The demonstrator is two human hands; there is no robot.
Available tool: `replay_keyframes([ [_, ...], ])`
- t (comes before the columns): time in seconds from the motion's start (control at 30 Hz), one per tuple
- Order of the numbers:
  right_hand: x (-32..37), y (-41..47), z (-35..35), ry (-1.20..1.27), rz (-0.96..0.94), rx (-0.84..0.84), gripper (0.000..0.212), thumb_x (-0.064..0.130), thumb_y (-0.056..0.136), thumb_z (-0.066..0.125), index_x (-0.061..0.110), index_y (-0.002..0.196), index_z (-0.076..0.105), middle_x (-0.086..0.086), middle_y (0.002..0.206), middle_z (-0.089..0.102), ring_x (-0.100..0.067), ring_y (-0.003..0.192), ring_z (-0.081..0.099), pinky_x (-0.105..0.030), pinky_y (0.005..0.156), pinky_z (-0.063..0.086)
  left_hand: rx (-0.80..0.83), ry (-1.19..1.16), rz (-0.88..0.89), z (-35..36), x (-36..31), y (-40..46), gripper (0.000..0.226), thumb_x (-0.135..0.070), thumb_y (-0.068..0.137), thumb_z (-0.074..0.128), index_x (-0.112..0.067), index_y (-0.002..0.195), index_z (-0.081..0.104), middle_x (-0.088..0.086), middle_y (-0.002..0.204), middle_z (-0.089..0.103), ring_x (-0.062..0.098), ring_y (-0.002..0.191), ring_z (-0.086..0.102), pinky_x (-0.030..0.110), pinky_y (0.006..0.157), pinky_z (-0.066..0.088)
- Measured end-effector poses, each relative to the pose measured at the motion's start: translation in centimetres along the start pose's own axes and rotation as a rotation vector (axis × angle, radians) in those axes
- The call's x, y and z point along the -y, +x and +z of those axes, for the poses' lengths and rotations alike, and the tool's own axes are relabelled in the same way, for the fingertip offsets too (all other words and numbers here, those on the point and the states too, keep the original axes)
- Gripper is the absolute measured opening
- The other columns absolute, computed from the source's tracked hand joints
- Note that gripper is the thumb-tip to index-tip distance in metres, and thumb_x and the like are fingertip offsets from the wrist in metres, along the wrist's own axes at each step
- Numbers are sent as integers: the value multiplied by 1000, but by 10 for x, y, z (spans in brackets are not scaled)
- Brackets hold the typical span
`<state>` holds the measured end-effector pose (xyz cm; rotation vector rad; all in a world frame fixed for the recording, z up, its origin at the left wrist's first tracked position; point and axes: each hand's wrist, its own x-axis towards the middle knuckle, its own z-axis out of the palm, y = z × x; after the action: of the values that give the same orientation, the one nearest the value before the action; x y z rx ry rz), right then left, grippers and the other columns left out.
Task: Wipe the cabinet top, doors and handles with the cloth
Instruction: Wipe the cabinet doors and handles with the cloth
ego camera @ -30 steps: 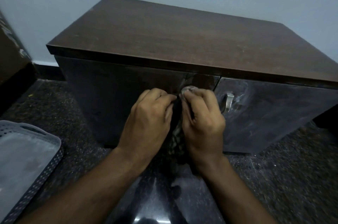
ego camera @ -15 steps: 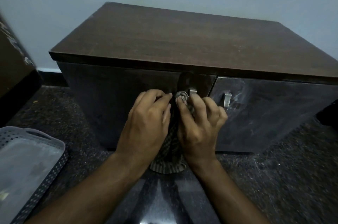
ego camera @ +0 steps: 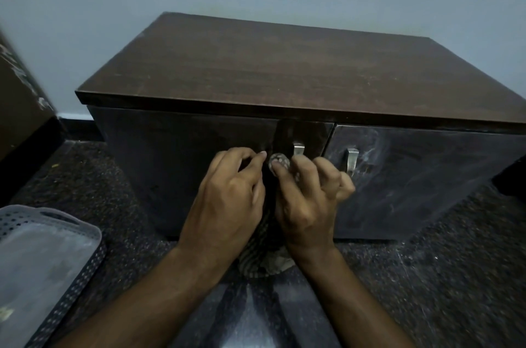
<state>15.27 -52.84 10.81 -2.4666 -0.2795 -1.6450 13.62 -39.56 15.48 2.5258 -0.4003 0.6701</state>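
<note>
Cabinet [ego camera: 284, 77] is set low against the wall, 2 doors shut. Right door [ego camera: 427, 177] is streaked w/ dust. Cloth [ego camera: 280, 160] is held bunched at the left handle [ego camera: 298, 148], its tail hung below; soft, light, best gripped in a wad. Right hand [ego camera: 307, 199] is pinched on it; left hand [ego camera: 230, 205] is curled beside, prob. gripping it too

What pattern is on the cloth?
The cloth is striped or checked, dark and light, seen best in the head view.

Left hand [ego camera: 227, 199] and right hand [ego camera: 307, 199] side by side, fingers curled.
</note>
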Motion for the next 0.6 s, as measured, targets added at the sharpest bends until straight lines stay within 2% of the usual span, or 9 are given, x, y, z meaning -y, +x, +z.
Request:
replay_keyframes([
  [0.17, -3, 40, -11, 107, 117, -117, 23, 13, 101, 56, 9, 104, 78, -7, 104, 71, -23, 101, 54, -44, 84, 34, -8, 6, 21, 2, -2, -1, 36, -14, 92, 62, -3, 126, 64, 7, 114, 61, 18, 106, 55, 19, 93, 41],
  [0.27, -9, 31, -14, 183, 146, -65, 18, 5, 97, 60, 0, 104, 76, -15, 104, 70, -29, 96, 55, -46, 80, 45, -14, -5, 25, 2, -2, -1, 37, -14, 92, 61, -2, 127, 64, 7, 115, 61, 18, 106, 55, 21, 94, 43],
  [0.37, -10, 26, -12, 246, 163, -35, 24, 4, 99, 53, -5, 104, 75, -19, 102, 69, -31, 92, 56, -49, 74, 50, -19, -32, 37, 1, -4, 0, 37, -14, 92, 61, -3, 127, 63, 6, 114, 61, 17, 106, 55, 20, 94, 43],
  [0.43, -8, 27, -12, 260, 149, 3, 20, 7, 99, 60, -5, 107, 74, -21, 105, 68, -33, 93, 57, -48, 77, 51, -12, -46, 55, 2, -6, 0, 38, -14, 92, 60, -3, 129, 62, 6, 116, 60, 17, 108, 55, 22, 96, 45],
  [0.5, -5, 22, -13, 232, 150, 74, 27, 13, 96, 69, -6, 115, 70, -26, 115, 62, -36, 100, 58, -47, 84, 51, -6, -56, 55, 1, -9, 0, 40, -13, 92, 60, -2, 130, 61, 7, 118, 59, 17, 110, 55, 22, 97, 44],
  [0.6, -3, 5, -15, 260, 173, 119, 30, 10, 97, 66, -7, 121, 66, -24, 125, 53, -35, 108, 55, -44, 90, 51, 9, -49, 59, 1, -12, 0, 41, -12, 92, 60, -3, 132, 60, 7, 119, 59, 16, 112, 54, 18, 98, 41],
])
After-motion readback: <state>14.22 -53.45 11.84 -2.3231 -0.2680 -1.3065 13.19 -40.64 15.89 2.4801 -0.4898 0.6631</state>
